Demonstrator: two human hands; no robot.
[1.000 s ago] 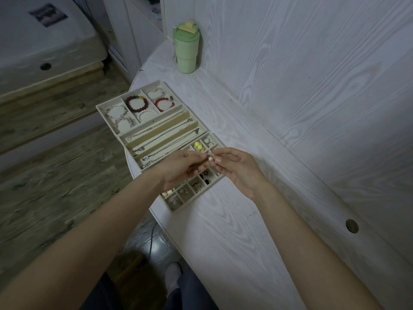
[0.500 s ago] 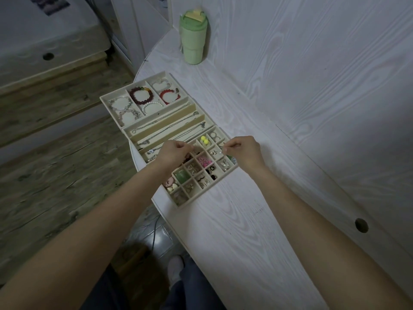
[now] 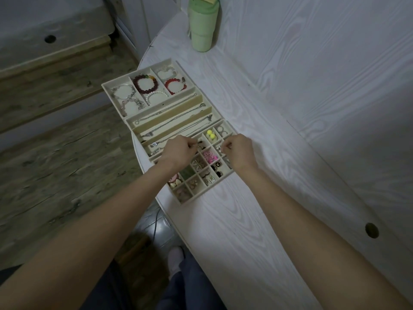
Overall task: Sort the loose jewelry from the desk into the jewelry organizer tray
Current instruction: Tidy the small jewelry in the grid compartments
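Carefully now: my left hand and right hand each pinch something tiny over the tray. Best lower each into its own small cell before letting go.

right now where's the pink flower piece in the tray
In the head view, the pink flower piece lies in a small compartment of the jewelry organizer tray, between the left hand and right hand, below the yellow beads.
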